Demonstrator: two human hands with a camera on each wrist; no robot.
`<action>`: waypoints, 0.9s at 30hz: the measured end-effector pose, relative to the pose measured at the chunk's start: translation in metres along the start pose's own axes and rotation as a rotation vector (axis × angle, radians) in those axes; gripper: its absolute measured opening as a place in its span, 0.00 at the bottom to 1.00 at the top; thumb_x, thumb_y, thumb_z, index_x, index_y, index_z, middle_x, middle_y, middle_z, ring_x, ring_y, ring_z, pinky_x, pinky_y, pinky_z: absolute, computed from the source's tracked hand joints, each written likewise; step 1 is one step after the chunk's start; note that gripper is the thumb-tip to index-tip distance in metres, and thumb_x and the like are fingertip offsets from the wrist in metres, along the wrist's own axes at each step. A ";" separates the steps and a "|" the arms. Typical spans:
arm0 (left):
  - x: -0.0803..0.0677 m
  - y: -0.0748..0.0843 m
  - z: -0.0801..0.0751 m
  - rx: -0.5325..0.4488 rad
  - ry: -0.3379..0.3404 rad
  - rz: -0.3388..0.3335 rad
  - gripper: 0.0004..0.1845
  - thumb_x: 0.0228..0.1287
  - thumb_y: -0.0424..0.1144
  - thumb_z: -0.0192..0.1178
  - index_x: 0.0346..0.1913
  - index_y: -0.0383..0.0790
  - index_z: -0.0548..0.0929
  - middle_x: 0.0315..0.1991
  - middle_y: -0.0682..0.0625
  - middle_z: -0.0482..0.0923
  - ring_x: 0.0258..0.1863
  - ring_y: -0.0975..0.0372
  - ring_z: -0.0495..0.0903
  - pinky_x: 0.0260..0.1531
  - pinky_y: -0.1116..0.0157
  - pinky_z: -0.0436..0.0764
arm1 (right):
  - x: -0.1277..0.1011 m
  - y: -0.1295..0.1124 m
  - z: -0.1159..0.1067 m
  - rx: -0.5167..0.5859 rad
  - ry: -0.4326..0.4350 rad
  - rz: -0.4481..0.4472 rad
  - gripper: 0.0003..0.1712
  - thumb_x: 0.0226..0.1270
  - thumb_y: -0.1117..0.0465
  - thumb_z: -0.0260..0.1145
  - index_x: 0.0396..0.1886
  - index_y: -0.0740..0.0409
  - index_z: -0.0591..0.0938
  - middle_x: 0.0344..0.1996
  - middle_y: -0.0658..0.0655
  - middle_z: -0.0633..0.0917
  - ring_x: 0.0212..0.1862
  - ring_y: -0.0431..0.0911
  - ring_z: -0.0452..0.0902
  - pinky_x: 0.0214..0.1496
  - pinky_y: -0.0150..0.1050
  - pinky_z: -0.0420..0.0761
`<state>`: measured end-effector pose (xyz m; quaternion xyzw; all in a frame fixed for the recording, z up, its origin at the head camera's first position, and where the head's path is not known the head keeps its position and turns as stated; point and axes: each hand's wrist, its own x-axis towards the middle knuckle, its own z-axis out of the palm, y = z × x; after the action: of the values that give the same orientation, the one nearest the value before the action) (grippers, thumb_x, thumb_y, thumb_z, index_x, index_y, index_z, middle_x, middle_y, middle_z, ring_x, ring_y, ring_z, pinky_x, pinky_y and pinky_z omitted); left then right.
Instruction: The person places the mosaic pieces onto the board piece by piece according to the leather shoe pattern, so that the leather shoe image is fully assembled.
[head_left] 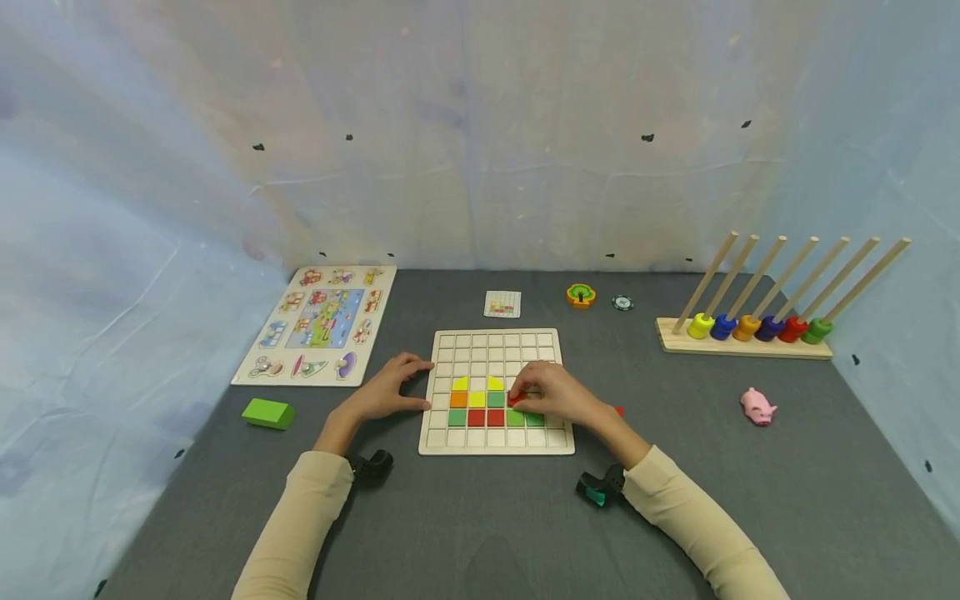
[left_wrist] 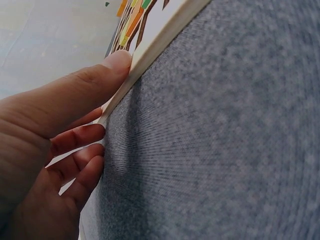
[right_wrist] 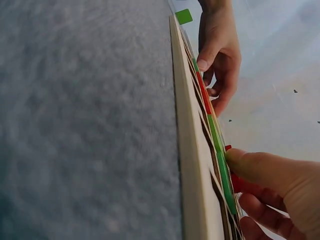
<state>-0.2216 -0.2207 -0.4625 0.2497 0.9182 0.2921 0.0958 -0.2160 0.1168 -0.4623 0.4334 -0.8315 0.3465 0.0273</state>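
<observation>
A wooden grid board [head_left: 497, 444] lies on the table, with coloured tiles filling several of its squares. The tiles are red, green, orange and yellow, including two cut yellow ones [head_left: 460, 384] at the top of the group. Above the row of green tiles [head_left: 515, 417], my right hand [head_left: 558, 393] pinches a red tile [right_wrist: 236, 184] between thumb and fingers. My left hand [head_left: 384, 392] rests at the board's left side, its thumb and fingers spread against the edge [left_wrist: 150, 61]. Part of the red tile is hidden by the right fingers.
Beyond the board lie a small pattern card [head_left: 502, 304], a tree piece [head_left: 581, 295] and a round chip [head_left: 622, 302]. A picture puzzle [head_left: 358, 283] and green block [head_left: 267, 413] are left; a peg stand [head_left: 742, 350] and pink pig [head_left: 758, 407] are right. A red piece [head_left: 618, 411] shows behind my right forearm.
</observation>
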 end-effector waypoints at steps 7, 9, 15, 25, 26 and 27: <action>-0.001 0.001 -0.001 -0.002 0.000 0.001 0.38 0.52 0.51 0.69 0.65 0.43 0.69 0.57 0.46 0.64 0.55 0.53 0.65 0.56 0.50 0.67 | -0.001 -0.003 -0.001 -0.034 -0.018 0.018 0.03 0.55 0.60 0.71 0.30 0.53 0.87 0.33 0.49 0.82 0.40 0.40 0.73 0.45 0.39 0.72; -0.001 0.002 -0.001 -0.006 0.000 0.000 0.38 0.52 0.51 0.69 0.65 0.43 0.69 0.57 0.46 0.64 0.55 0.53 0.65 0.56 0.50 0.67 | -0.001 -0.004 -0.002 -0.044 -0.025 0.032 0.02 0.55 0.61 0.71 0.30 0.53 0.87 0.33 0.49 0.82 0.40 0.40 0.73 0.45 0.39 0.72; -0.001 0.002 -0.001 -0.012 -0.002 -0.006 0.38 0.52 0.51 0.69 0.65 0.43 0.69 0.57 0.45 0.64 0.55 0.52 0.65 0.57 0.50 0.67 | 0.000 -0.004 -0.002 -0.046 -0.023 0.011 0.03 0.56 0.61 0.71 0.31 0.54 0.87 0.33 0.49 0.84 0.40 0.41 0.75 0.46 0.39 0.73; -0.001 0.001 0.001 -0.009 0.007 -0.003 0.38 0.52 0.51 0.69 0.65 0.44 0.68 0.58 0.45 0.64 0.56 0.52 0.65 0.56 0.50 0.67 | -0.010 -0.004 -0.022 0.003 -0.059 0.020 0.12 0.59 0.62 0.68 0.43 0.58 0.85 0.41 0.52 0.84 0.44 0.46 0.76 0.45 0.45 0.73; -0.001 0.001 0.001 -0.011 0.007 -0.002 0.38 0.52 0.51 0.69 0.65 0.44 0.68 0.58 0.45 0.64 0.56 0.52 0.65 0.56 0.50 0.67 | -0.012 -0.005 -0.026 0.016 -0.060 0.035 0.13 0.59 0.62 0.68 0.45 0.58 0.84 0.42 0.53 0.84 0.43 0.47 0.76 0.44 0.45 0.73; -0.001 0.001 0.001 -0.014 0.007 -0.001 0.38 0.52 0.51 0.69 0.65 0.44 0.68 0.58 0.45 0.64 0.56 0.52 0.65 0.56 0.50 0.67 | -0.015 -0.004 -0.030 0.021 -0.058 0.049 0.13 0.60 0.62 0.68 0.45 0.58 0.84 0.43 0.53 0.83 0.41 0.47 0.76 0.42 0.46 0.73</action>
<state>-0.2198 -0.2202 -0.4624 0.2477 0.9166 0.2992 0.0945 -0.2110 0.1432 -0.4426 0.4229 -0.8386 0.3432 -0.0101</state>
